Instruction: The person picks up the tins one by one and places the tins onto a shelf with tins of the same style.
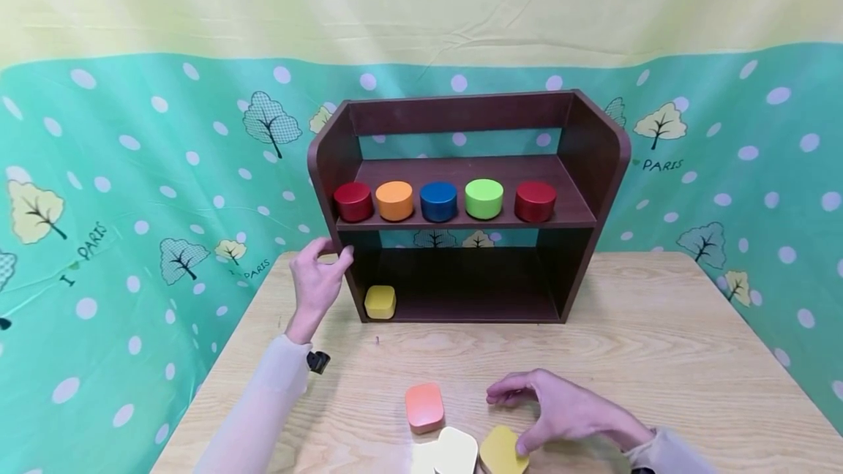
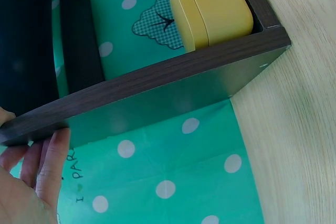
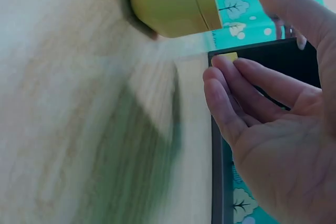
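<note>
My left hand (image 1: 319, 280) holds the left side panel of a dark brown wooden shelf (image 1: 461, 168), thumb at the inner side and fingers outside. The left wrist view shows fingertips against the panel (image 2: 157, 87). A yellow rounded-square box (image 1: 380, 302) sits in the lower left corner of the shelf. At the table's front, my right hand (image 1: 560, 408) hovers over another yellow rounded-square box (image 1: 505, 450), its thumb at the box's edge. In the right wrist view its fingers are loosely bent, apart from that box (image 3: 163, 1).
Red (image 1: 353, 202), orange (image 1: 394, 201), blue (image 1: 438, 202), green (image 1: 484, 199) and a second red round tin (image 1: 535, 202) line the upper shelf. A coral box (image 1: 424, 408) and a cream box (image 1: 456, 452) lie on the wooden table (image 1: 658, 342). A patterned curtain (image 1: 165, 181) hangs behind.
</note>
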The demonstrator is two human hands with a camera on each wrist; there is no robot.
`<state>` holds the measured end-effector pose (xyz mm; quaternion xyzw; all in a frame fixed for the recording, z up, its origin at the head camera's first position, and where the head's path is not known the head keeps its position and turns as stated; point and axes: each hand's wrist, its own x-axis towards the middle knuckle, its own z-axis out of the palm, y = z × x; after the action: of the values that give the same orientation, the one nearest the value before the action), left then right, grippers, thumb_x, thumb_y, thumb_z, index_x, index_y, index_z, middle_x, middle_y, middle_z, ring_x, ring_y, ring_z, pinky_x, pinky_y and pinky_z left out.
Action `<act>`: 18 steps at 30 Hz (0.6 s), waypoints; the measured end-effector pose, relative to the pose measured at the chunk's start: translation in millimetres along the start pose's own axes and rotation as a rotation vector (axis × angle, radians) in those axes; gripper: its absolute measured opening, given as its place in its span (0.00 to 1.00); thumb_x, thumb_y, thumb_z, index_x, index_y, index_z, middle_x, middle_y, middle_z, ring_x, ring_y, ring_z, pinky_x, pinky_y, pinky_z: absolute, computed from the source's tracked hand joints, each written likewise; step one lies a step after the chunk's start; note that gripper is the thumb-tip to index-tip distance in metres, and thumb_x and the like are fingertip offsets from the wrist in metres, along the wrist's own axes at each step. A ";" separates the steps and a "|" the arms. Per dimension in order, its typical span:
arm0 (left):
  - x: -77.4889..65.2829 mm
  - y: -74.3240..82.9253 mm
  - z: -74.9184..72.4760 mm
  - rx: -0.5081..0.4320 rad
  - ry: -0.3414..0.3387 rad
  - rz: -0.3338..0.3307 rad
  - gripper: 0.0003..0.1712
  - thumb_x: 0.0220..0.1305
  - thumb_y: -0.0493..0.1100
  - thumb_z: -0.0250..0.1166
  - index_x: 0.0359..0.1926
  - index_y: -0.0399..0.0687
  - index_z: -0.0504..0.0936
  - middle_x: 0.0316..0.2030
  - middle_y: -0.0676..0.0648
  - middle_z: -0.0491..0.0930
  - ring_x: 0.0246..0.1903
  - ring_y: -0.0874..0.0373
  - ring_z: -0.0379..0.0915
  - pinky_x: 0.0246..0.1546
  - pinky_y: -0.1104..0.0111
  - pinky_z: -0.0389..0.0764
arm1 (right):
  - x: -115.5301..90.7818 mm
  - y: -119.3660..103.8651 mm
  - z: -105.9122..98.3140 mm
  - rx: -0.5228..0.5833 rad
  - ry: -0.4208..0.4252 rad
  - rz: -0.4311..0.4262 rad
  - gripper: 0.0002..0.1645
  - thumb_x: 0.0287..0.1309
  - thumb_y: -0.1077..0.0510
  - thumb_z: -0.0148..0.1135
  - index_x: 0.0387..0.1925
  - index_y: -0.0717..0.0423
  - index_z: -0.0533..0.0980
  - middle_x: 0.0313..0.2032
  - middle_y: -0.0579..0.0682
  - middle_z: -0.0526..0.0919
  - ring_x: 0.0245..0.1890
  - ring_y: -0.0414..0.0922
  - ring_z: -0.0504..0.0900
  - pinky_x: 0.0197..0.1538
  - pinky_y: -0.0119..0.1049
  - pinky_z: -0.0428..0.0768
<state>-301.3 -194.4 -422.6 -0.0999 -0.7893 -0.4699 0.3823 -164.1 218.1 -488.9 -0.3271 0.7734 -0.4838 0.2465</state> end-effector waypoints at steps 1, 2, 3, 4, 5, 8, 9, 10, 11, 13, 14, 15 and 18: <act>0.1 0.4 0.0 0.001 0.001 -0.001 0.08 0.64 0.37 0.75 0.37 0.33 0.89 0.37 0.31 0.91 0.41 0.38 0.87 0.45 0.85 0.73 | -0.3 0.9 0.9 0.010 -0.013 -0.012 0.48 0.48 0.57 0.84 0.71 0.64 0.76 0.66 0.58 0.87 0.65 0.39 0.85 0.70 0.28 0.78; 0.1 0.9 -0.2 0.000 -0.001 -0.002 0.08 0.64 0.36 0.75 0.37 0.33 0.89 0.37 0.31 0.91 0.41 0.38 0.87 0.45 0.85 0.73 | -0.5 2.1 1.8 0.016 -0.024 -0.023 0.48 0.48 0.57 0.84 0.71 0.65 0.76 0.66 0.59 0.87 0.65 0.38 0.85 0.70 0.29 0.79; 0.1 1.3 -0.4 0.000 -0.002 -0.002 0.08 0.64 0.36 0.75 0.37 0.33 0.89 0.37 0.31 0.91 0.41 0.38 0.86 0.45 0.85 0.74 | -0.7 3.1 2.8 0.025 -0.035 -0.032 0.47 0.49 0.57 0.84 0.70 0.65 0.76 0.65 0.59 0.87 0.64 0.37 0.85 0.70 0.30 0.80; 0.1 1.7 -0.6 0.000 -0.002 -0.003 0.08 0.63 0.36 0.75 0.37 0.33 0.89 0.37 0.31 0.91 0.41 0.38 0.86 0.45 0.85 0.74 | -0.7 4.2 3.8 0.032 -0.044 -0.044 0.47 0.49 0.57 0.84 0.70 0.66 0.76 0.65 0.60 0.87 0.64 0.37 0.85 0.70 0.30 0.80; 0.0 1.9 -0.7 0.002 -0.002 -0.003 0.08 0.63 0.36 0.75 0.37 0.33 0.89 0.37 0.31 0.91 0.41 0.37 0.86 0.45 0.85 0.74 | -0.7 5.1 4.8 0.037 -0.054 -0.055 0.46 0.49 0.58 0.84 0.70 0.66 0.77 0.65 0.60 0.87 0.64 0.36 0.85 0.69 0.30 0.81; 0.0 2.1 -0.9 0.007 -0.006 -0.009 0.08 0.64 0.37 0.75 0.37 0.34 0.89 0.37 0.31 0.91 0.41 0.37 0.87 0.45 0.85 0.73 | -0.6 7.5 8.0 0.050 -0.074 -0.074 0.45 0.49 0.60 0.84 0.69 0.66 0.77 0.64 0.60 0.88 0.63 0.35 0.85 0.68 0.29 0.81; 0.0 1.9 -0.9 0.008 -0.007 -0.012 0.08 0.64 0.37 0.75 0.37 0.34 0.89 0.37 0.31 0.91 0.42 0.36 0.87 0.45 0.85 0.73 | -0.7 8.0 8.8 0.049 -0.080 -0.078 0.44 0.49 0.60 0.84 0.69 0.66 0.77 0.64 0.59 0.88 0.63 0.35 0.85 0.68 0.28 0.81; 0.0 1.8 -0.9 0.009 -0.008 -0.015 0.08 0.64 0.37 0.75 0.37 0.34 0.89 0.38 0.32 0.91 0.42 0.37 0.87 0.45 0.86 0.73 | -0.7 8.4 9.8 0.050 -0.083 -0.079 0.44 0.49 0.61 0.84 0.68 0.66 0.78 0.64 0.58 0.88 0.63 0.34 0.85 0.67 0.27 0.81; -0.1 1.6 -0.9 0.009 -0.009 -0.017 0.08 0.64 0.38 0.75 0.37 0.34 0.89 0.38 0.31 0.91 0.42 0.36 0.87 0.45 0.86 0.73 | -0.8 8.9 10.7 0.049 -0.086 -0.076 0.44 0.49 0.61 0.84 0.68 0.65 0.78 0.63 0.57 0.88 0.62 0.34 0.85 0.67 0.26 0.80; 0.0 1.1 -0.8 0.007 -0.010 -0.021 0.08 0.64 0.38 0.75 0.38 0.34 0.90 0.38 0.31 0.91 0.42 0.36 0.87 0.45 0.86 0.73 | -0.7 9.9 12.7 0.048 -0.089 -0.068 0.43 0.48 0.62 0.83 0.68 0.64 0.79 0.63 0.55 0.89 0.62 0.33 0.85 0.67 0.25 0.79; 0.0 0.9 -0.7 0.005 -0.011 -0.022 0.08 0.65 0.38 0.75 0.38 0.34 0.90 0.38 0.31 0.91 0.42 0.36 0.87 0.45 0.85 0.73 | -0.5 10.3 13.6 0.038 -0.090 -0.068 0.43 0.47 0.62 0.83 0.67 0.62 0.79 0.62 0.53 0.89 0.62 0.33 0.85 0.67 0.25 0.79; 0.0 0.7 -0.7 0.005 -0.010 -0.022 0.08 0.64 0.38 0.75 0.38 0.34 0.90 0.38 0.32 0.91 0.42 0.37 0.87 0.45 0.85 0.73 | -0.1 10.7 14.4 0.033 -0.093 -0.068 0.42 0.47 0.62 0.83 0.67 0.61 0.80 0.62 0.52 0.90 0.62 0.32 0.85 0.67 0.25 0.79; -0.1 0.2 -0.4 0.004 -0.009 -0.022 0.08 0.64 0.38 0.75 0.37 0.34 0.90 0.38 0.32 0.91 0.41 0.37 0.87 0.44 0.82 0.75 | 0.9 11.6 16.1 0.015 -0.102 -0.066 0.40 0.47 0.62 0.82 0.65 0.56 0.82 0.60 0.46 0.90 0.61 0.31 0.84 0.67 0.25 0.78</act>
<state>-300.9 -194.6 -422.4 -0.0928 -0.7929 -0.4721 0.3739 -156.6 211.7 -506.1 -0.3747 0.7451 -0.4799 0.2721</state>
